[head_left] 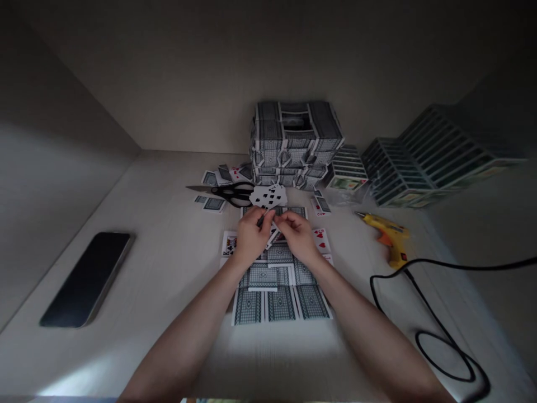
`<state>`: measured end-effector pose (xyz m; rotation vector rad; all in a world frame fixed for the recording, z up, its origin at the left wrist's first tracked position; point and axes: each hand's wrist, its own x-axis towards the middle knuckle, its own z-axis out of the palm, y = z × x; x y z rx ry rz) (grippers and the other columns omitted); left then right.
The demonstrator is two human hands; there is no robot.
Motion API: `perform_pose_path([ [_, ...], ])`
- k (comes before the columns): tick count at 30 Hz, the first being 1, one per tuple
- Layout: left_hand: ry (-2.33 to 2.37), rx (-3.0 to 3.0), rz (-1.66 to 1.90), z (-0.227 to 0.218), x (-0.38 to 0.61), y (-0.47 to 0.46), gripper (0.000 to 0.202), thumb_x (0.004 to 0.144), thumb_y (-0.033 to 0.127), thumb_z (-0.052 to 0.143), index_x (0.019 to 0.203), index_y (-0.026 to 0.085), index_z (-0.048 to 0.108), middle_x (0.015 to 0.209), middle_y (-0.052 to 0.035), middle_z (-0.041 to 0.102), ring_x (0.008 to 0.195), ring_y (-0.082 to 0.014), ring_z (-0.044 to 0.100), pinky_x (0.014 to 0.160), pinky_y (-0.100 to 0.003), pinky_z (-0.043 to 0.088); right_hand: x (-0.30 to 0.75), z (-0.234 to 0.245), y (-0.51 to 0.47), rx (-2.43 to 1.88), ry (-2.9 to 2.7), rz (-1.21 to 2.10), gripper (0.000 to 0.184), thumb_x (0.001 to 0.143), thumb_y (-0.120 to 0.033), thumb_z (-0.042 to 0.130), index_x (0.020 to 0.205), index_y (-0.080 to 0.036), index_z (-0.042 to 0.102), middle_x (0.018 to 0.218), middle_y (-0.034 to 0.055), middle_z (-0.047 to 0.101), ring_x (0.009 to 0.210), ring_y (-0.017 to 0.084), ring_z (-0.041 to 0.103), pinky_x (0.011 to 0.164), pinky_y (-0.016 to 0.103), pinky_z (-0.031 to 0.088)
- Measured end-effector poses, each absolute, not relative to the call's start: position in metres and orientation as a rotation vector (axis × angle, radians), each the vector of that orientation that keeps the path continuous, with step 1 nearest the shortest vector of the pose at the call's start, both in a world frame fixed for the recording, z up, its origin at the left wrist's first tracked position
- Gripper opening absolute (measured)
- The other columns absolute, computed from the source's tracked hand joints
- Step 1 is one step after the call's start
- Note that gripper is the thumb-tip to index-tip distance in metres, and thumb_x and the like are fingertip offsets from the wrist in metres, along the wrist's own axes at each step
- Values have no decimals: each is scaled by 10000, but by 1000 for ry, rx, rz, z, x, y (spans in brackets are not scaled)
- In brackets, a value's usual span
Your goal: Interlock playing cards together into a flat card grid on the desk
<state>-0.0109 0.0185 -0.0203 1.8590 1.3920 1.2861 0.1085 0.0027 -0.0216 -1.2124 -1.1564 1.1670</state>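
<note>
Both my hands meet over a sheet of joined face-down playing cards [280, 302] on the pale desk. My left hand [250, 235] is closed, pinching a spade card [269, 197] that stands up from the fingers with its face toward me. My right hand [298, 233] is closed too, its fingertips pinching at the same card's lower edge, touching the left hand. Loose face-up cards [321, 239] lie beside the hands.
Black scissors [229, 192] lie just beyond the hands. A block built of cards [296, 143] stands at the back wall, more card structures [436, 159] at the right. A yellow glue gun [390, 237] with a black cord [436, 330] lies right. A dark phone [88, 277] rests left.
</note>
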Motion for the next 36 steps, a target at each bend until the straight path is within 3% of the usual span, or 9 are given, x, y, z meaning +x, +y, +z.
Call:
perform_pose_path([
  [9,1423,1883,1309,-21,-11,17,226,869,304,479,690,178,537,681,-11,538,685,-140,519,646,-261,381,109,-13,2,-1212,-1105,1268,198,702,-396,600,654,-207,567,580,-36,487,523,117,424,494,251,399],
  [16,1419,1946,1392,-19,-11,16,225,862,277,496,662,176,523,650,-5,534,672,-136,524,630,-256,386,111,-12,3,-1208,-1110,1280,219,683,-398,620,634,-191,570,565,-44,473,519,98,409,477,217,363],
  [36,1415,2001,1412,-21,-12,17,233,866,254,490,648,176,506,636,-1,529,654,-128,524,613,-247,395,111,-8,3,-1188,-1081,1351,175,678,-361,608,631,-200,562,572,-40,481,534,110,440,483,227,423],
])
